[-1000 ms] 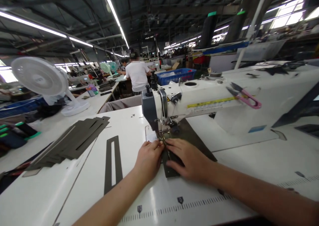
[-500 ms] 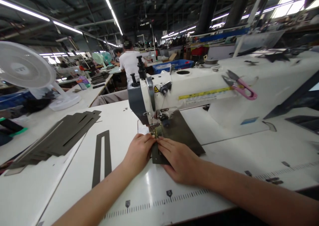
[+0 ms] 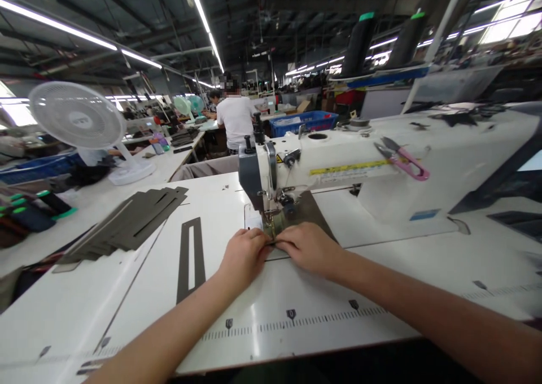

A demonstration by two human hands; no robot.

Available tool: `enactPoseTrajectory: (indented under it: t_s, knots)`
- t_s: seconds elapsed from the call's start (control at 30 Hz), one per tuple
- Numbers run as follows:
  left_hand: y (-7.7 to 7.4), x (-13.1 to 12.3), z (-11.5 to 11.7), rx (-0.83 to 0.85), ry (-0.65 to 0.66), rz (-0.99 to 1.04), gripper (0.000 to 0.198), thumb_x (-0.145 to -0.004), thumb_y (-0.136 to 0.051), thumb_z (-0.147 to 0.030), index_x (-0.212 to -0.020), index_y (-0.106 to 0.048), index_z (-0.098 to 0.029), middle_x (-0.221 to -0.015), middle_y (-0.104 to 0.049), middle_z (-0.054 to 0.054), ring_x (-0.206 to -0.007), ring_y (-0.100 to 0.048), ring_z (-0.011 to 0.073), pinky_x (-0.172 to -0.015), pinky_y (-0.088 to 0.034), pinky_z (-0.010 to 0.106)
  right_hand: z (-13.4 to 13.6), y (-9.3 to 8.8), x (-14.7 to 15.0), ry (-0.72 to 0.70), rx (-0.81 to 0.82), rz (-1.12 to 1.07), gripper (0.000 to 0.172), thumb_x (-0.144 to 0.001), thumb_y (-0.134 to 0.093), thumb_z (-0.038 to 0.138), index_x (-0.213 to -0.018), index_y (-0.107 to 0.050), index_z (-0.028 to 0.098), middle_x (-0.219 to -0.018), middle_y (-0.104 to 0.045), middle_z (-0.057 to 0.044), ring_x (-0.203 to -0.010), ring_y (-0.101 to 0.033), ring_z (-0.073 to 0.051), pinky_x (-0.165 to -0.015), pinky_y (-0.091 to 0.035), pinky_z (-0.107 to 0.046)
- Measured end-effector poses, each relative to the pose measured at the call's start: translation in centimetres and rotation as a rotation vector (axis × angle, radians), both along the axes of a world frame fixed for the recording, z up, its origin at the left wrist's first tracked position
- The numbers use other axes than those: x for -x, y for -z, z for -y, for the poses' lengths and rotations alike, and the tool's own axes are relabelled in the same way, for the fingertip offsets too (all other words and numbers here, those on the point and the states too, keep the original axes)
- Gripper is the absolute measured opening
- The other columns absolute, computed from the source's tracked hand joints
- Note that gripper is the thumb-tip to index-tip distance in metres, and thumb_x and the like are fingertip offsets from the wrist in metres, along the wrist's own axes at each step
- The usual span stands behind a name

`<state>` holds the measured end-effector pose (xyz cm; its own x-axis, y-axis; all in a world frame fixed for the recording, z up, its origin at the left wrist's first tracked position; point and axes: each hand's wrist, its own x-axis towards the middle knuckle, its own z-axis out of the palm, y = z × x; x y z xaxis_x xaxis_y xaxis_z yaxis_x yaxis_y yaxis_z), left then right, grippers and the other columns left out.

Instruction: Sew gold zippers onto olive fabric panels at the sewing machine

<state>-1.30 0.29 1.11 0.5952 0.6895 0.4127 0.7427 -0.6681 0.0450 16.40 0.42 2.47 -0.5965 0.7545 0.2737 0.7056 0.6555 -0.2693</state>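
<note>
A dark olive-grey panel (image 3: 314, 213) lies under the needle area of a white sewing machine (image 3: 364, 161), spreading out behind and to the right of it. My left hand (image 3: 245, 258) has its fingers closed at the panel's near edge, just in front of the presser foot. Close beside it, my right hand (image 3: 311, 249) pinches the same edge, fingertips almost touching the left ones. Both hands partly hide the gripped edge. On the table to the left lies a flat slotted strip (image 3: 184, 260) of similar dark material.
Overlapping dark panels (image 3: 127, 220) are stacked on the left. Behind them stands a white fan (image 3: 80, 118). Thread cones (image 3: 36, 212) lie at far left. Pink-handled snips (image 3: 406, 161) rest against the machine arm. A ruler scale (image 3: 292, 320) runs along the table's front. Another person (image 3: 237, 118) is beyond.
The panel's near end, which stuck out toward me beneath my hands, now ends at my fingertips. My right hand has drawn its fingers into a pinch. The whole view has shifted slightly.
</note>
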Motion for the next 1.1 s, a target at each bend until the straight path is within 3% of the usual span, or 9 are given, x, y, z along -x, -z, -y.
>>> enactPoseTrajectory:
  t_s: [0.13, 0.2, 0.27, 0.6, 0.87, 1.0, 1.1]
  knots:
    - [0.9, -0.3, 0.8, -0.046, 0.056, -0.045, 0.017, -0.078, -0.05, -0.006, -0.09, -0.061, -0.012, -0.086, -0.065, 0.007, -0.077, -0.062, 0.0202, -0.07, -0.053, 0.034, 1.6, 2.8, 0.5, -0.017, -0.299, 0.015, 0.031, -0.075, -0.046, 0.0, -0.1, -0.064, 0.0, -0.103, -0.064, -0.019, -0.097, -0.061, -0.027, -0.082, -0.051, -0.035]
    - [1.1, -0.4, 0.8, -0.064, 0.069, -0.062, 0.016, -0.079, -0.048, -0.007, -0.089, -0.061, -0.011, -0.085, -0.064, 0.009, -0.077, -0.062, 0.0209, -0.069, -0.054, 0.035, 1.9, 4.0, 0.5, -0.035, -0.452, -0.009, 0.031, -0.075, -0.045, -0.001, -0.099, -0.064, -0.002, -0.101, -0.064, -0.02, -0.094, -0.062, -0.027, -0.08, -0.052, -0.034]
    - [1.1, -0.4, 0.6, -0.077, 0.077, -0.072, 0.017, -0.08, -0.046, -0.006, -0.086, -0.061, -0.011, -0.083, -0.063, 0.009, -0.076, -0.061, 0.0207, -0.069, -0.055, 0.035, 1.6, 4.4, 0.4, -0.049, -0.501, -0.046, 0.03, -0.075, -0.043, -0.001, -0.095, -0.065, -0.002, -0.097, -0.066, -0.018, -0.09, -0.063, -0.026, -0.079, -0.053, -0.032]
    - [1.2, -0.3, -1.6, -0.111, 0.12, -0.055, 0.02, -0.085, -0.04, -0.009, -0.084, -0.06, -0.01, -0.076, -0.059, 0.008, -0.069, -0.057, 0.0201, -0.065, -0.054, 0.033, -0.6, 4.3, 0.6, -0.055, -0.52, -0.097, 0.028, -0.076, -0.044, -0.001, -0.094, -0.065, -0.001, -0.096, -0.067, -0.017, -0.088, -0.064, -0.024, -0.081, -0.052, -0.03]
    - [1.6, -0.3, -3.6, -0.064, 0.032, -0.054, 0.018, -0.084, -0.043, -0.011, -0.081, -0.06, -0.012, -0.076, -0.057, 0.007, -0.064, -0.055, 0.0186, -0.058, -0.052, 0.032, -2.9, 4.6, 1.1, -0.043, -0.491, -0.131, 0.027, -0.074, -0.046, -0.003, -0.093, -0.065, -0.002, -0.094, -0.067, -0.019, -0.087, -0.064, -0.025, -0.081, -0.053, -0.032]
    - [1.6, 0.1, -3.6, -0.006, 0.022, 0.033, 0.019, -0.083, -0.043, -0.011, -0.088, -0.062, -0.012, -0.08, -0.06, 0.008, -0.07, -0.061, 0.0186, -0.063, -0.055, 0.03, -2.8, 4.3, 1.0, -0.032, -0.475, -0.181, 0.024, -0.076, -0.048, 0.0, -0.094, -0.065, 0.0, -0.095, -0.067, -0.017, -0.087, -0.064, -0.023, -0.081, -0.053, -0.031]
    - [1.5, 0.7, -2.6, -0.006, 0.048, 0.081, 0.022, -0.084, -0.043, -0.012, -0.097, -0.06, -0.013, -0.095, -0.063, 0.011, -0.087, -0.063, 0.0207, -0.077, -0.054, 0.035, -2.3, 4.6, 0.9, 0.02, -0.467, -0.156, 0.024, -0.079, -0.05, 0.007, -0.098, -0.063, 0.001, -0.102, -0.065, -0.018, -0.094, -0.062, -0.025, -0.084, -0.051, -0.034]
